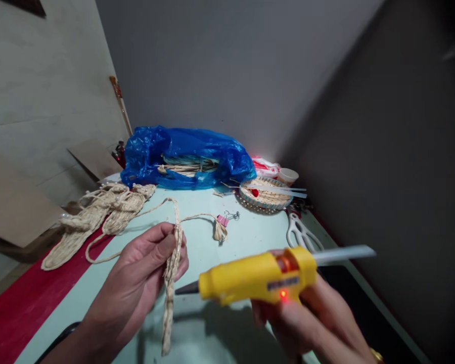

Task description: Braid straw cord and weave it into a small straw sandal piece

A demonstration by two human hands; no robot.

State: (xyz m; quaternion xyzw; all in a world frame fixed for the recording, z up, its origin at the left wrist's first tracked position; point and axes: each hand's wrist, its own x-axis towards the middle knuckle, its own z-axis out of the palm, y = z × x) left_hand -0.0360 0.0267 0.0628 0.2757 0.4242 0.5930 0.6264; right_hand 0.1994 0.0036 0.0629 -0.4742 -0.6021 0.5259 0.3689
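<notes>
My left hand (pixel 146 270) pinches a folded length of braided straw cord (pixel 170 288), which hangs down below the fingers. Its thinner tail loops off to the left, and another runs right to a pink binder clip (pixel 223 220) beside a loose straw tuft (pixel 220 232). In my right hand (pixel 307 313) is a yellow hot glue gun (pixel 254 275) with a red light lit and a clear glue stick (pixel 343 254) out of its back. The dark nozzle points left, at or very near the cord; contact cannot be made out.
Woven straw soles (pixel 98 217) lie at the left. At the back, a blue plastic bag (pixel 205 141) holds straw strands. Right of it stand a round woven basket (pixel 267 197) with glue sticks across it, a paper cup (pixel 288 176) and white-handled scissors (pixel 302 233).
</notes>
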